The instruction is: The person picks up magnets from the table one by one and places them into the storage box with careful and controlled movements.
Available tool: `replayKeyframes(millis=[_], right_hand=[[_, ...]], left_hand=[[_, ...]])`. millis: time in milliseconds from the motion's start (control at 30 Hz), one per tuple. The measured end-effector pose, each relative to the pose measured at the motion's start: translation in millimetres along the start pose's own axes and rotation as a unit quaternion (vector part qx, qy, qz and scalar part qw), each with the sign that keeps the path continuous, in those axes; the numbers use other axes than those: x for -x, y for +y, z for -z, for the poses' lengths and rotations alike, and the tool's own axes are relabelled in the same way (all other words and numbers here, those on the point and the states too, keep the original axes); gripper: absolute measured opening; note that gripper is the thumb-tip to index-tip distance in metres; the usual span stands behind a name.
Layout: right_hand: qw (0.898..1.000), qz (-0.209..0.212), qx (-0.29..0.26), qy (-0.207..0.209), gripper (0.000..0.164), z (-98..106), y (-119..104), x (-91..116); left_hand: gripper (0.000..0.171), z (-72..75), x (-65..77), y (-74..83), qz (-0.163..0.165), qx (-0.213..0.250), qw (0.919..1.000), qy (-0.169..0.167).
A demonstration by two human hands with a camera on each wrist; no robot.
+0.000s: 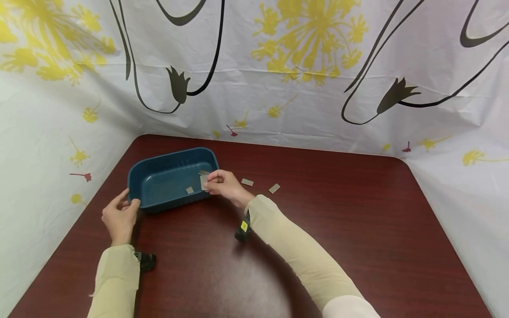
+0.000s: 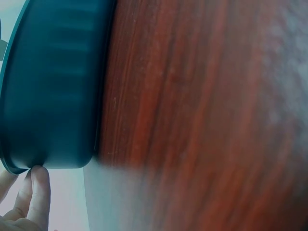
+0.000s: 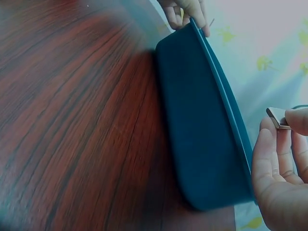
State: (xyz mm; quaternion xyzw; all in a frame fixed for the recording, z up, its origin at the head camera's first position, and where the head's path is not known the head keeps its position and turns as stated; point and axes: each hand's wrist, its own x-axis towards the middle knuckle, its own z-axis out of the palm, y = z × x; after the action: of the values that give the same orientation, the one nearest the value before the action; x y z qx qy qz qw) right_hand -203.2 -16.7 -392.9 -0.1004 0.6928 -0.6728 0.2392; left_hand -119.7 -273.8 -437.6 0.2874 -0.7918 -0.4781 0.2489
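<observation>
A dark blue plastic tub (image 1: 159,204) stands on the table. My left hand (image 1: 120,217) grips its near left corner; the left wrist view shows fingers (image 2: 39,197) against the tub's end, under the rim. Over the tub's right end, my right hand (image 1: 224,184) pinches a small flat grey rectangular piece (image 1: 204,183) between thumb and fingers. In the right wrist view that piece (image 3: 278,118) has a shiny face and looks like thin metal or tile; whether it is one piece or two I cannot tell. Inside the tub lie similar pieces, one (image 1: 189,190) near the front wall, another (image 1: 204,172) farther back.
Two more grey pieces lie on the dark red wooden table (image 1: 338,229) right of the tub: one piece (image 1: 247,182) close to my right wrist, one (image 1: 274,188) farther right. A white patterned cloth (image 1: 246,88) hangs behind the table and along its sides.
</observation>
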Motion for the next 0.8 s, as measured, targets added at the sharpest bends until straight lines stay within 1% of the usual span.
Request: replayKeyframes(millis=[200, 267, 433, 500, 600, 800], right_hand=[[1.000, 0.005, 0.007, 0.003, 0.020, -9.7, -3.1, -7.8], [1.000, 0.006, 0.011, 0.003, 0.020, -13.7, -10.8, -5.5], [1.000, 0.003, 0.009, 0.005, 0.022, -23.6, -16.6, -14.6], [1.000, 0.002, 0.005, 0.010, 0.021, -27.3, -11.9, -24.2], [1.000, 0.002, 0.011, 0.017, 0.017, -34.4, -13.8, -29.2], [1.000, -0.003, 0.004, 0.022, 0.015, -47.9, -14.4, -36.6]], left_hand=[[0.041, -0.2, -0.9, -1.1, -0.001, -0.003, 1.0000, 0.000], [0.041, -0.2, -1.2, -1.4, -0.001, -0.005, 1.0000, 0.000], [0.041, -0.7, -2.2, -1.8, 0.001, -0.005, 1.0000, 0.004], [0.041, -1.2, -2.8, -1.7, 0.001, -0.005, 1.0000, 0.007], [0.041, -1.6, -3.5, -1.5, 0.003, -0.009, 0.9999, 0.009], [0.041, -1.5, -2.1, -1.8, 0.009, -0.011, 0.9999, 0.006]])
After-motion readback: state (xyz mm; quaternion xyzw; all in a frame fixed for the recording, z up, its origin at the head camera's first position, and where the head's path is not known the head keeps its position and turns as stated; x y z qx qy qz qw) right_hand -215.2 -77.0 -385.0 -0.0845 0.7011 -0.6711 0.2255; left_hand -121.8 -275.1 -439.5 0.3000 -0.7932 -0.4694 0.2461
